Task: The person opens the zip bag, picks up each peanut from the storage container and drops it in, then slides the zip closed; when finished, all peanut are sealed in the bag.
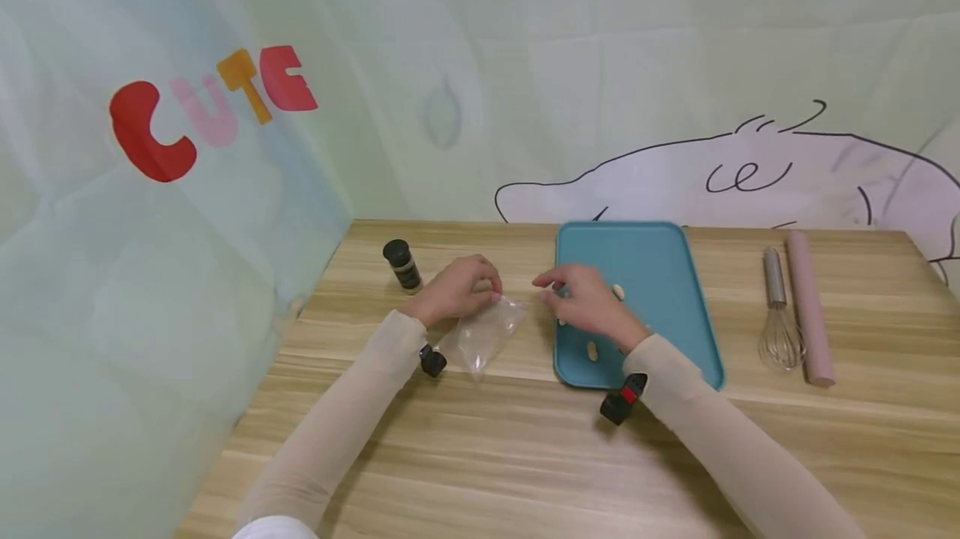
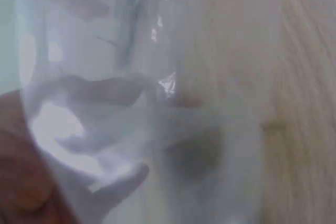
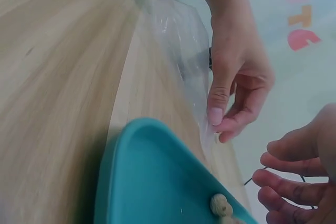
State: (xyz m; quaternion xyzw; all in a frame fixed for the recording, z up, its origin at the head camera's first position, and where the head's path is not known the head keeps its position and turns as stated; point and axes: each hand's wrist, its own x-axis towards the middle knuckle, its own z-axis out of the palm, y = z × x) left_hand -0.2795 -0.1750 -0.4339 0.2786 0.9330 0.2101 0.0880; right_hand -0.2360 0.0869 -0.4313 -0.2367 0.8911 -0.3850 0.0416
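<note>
My left hand (image 1: 459,287) pinches the rim of a clear plastic bag (image 1: 480,341) between thumb and fingers, left of the blue tray (image 1: 648,260). In the left wrist view the transparent bag (image 2: 210,51) fills most of the picture, with fingers showing blurred through it. My right hand (image 1: 588,301) hovers over the tray's left side, fingers loosely bent and pointing toward the bag. Nothing shows between those fingers in the right wrist view. Several unshelled peanuts (image 1: 592,351) lie on the tray, some partly hidden by the right hand.
Behind my left hand stands a black-capped seasoning bottle (image 1: 403,265). To the right of the tray are a wire whisk (image 1: 780,322) and a pink rolling pin (image 1: 810,310) on the wooden table (image 1: 480,456). A printed cloth backdrop (image 1: 420,64) closes off the back and left.
</note>
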